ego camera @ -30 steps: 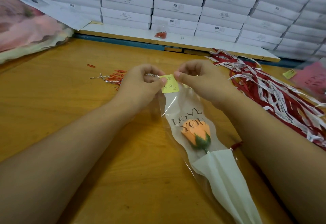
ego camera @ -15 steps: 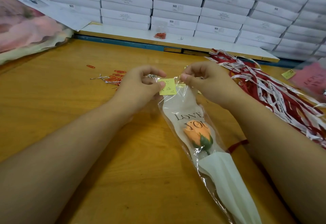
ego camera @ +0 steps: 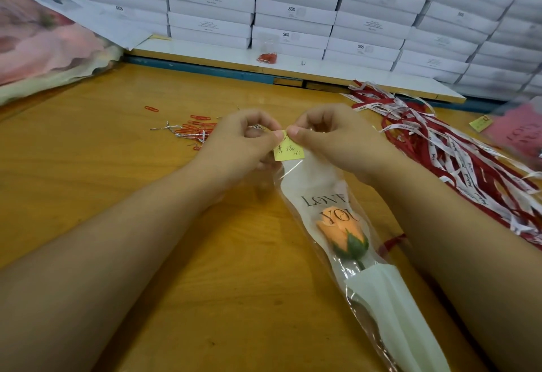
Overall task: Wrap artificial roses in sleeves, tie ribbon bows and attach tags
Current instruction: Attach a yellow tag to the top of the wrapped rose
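Below us a broad orange-brown wooden bench (ego camera: 117,210) runs back to a low white ledge (ego camera: 205,49), and behind that a wall of flat white cardboard boxes (ego camera: 293,11) is stacked in tight columns. At the far left a pink flowered sheet (ego camera: 44,46) droops onto the wood. Loose red paper clips (ego camera: 199,125) and crinkled silver wire ties (ego camera: 176,132) are scattered just beyond our left hand (ego camera: 237,143), and a small clear bag of red clips (ego camera: 267,56) sits on the ledge. To the right a tangled heap of red and white printed ribbons (ego camera: 469,166) spreads along the bench, with a pink printed sleeve (ego camera: 519,131) and a small yellow slip (ego camera: 479,122) beyond it.

The clear plastic sleeve (ego camera: 311,184) printed LOVE YOU lies flat between our forearms, its mouth pointing away from us; inside are the orange artificial rose (ego camera: 341,231) and a white paper wrap (ego camera: 396,313) round the stem. A small yellow handwritten paper tag (ego camera: 289,151) sits at the sleeve's top edge. Both hands meet there: our left-hand fingers (ego camera: 275,137) are curled, thumb and forefinger closed narrowly on the tag's upper corner, and our right hand (ego camera: 331,140) curls the same way, its thumb and forefinger pinching that same corner, thumb tips touching.
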`<action>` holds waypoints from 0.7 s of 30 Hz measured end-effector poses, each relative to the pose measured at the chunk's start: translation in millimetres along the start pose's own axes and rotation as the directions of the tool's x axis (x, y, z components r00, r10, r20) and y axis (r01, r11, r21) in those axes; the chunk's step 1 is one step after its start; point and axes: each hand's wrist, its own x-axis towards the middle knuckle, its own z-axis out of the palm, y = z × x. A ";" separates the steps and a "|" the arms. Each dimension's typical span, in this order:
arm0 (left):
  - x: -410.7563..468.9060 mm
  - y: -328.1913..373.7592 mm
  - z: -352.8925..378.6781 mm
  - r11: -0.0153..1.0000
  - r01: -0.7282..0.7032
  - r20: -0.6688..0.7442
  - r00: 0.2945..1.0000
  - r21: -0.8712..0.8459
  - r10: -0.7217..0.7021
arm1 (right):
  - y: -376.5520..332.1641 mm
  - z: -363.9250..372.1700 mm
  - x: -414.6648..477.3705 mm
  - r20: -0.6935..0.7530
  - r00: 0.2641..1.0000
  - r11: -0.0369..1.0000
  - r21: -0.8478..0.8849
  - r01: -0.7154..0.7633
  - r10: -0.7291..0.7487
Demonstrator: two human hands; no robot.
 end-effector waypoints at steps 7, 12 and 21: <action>-0.8 0.5 -2.5 0.999 0.027 0.014 1.000 0.034 -0.027 | 1.6 -0.3 -0.2 -0.025 0.999 1.000 -0.015 0.027 -0.028; 2.1 -1.5 -2.2 0.998 0.019 -0.078 0.997 0.059 -0.014 | 1.5 -2.6 1.1 -0.090 0.992 0.982 -0.173 0.071 -0.087; 2.9 -2.3 -0.8 0.994 0.038 -0.120 0.992 0.102 -0.026 | 1.3 -6.5 -2.0 -0.072 0.961 0.849 -0.490 0.198 -0.266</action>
